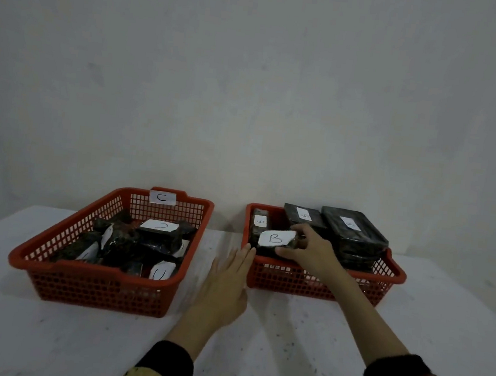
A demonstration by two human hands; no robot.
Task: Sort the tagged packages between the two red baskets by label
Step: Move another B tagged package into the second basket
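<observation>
Two red mesh baskets stand on a white table. The left basket carries a "C" tag on its far rim and holds several dark packages with C labels. The right basket holds dark packages tagged B, some stacked at the back right. My right hand grips a dark package with a white "B" label at the basket's front left, inside the rim. My left hand lies flat and open between the baskets, fingertips touching the right basket's left corner.
The white table has speckled marks and runs back to a plain grey wall. A gap of bare tabletop separates the two baskets. Dark sleeves cover both forearms near the bottom edge.
</observation>
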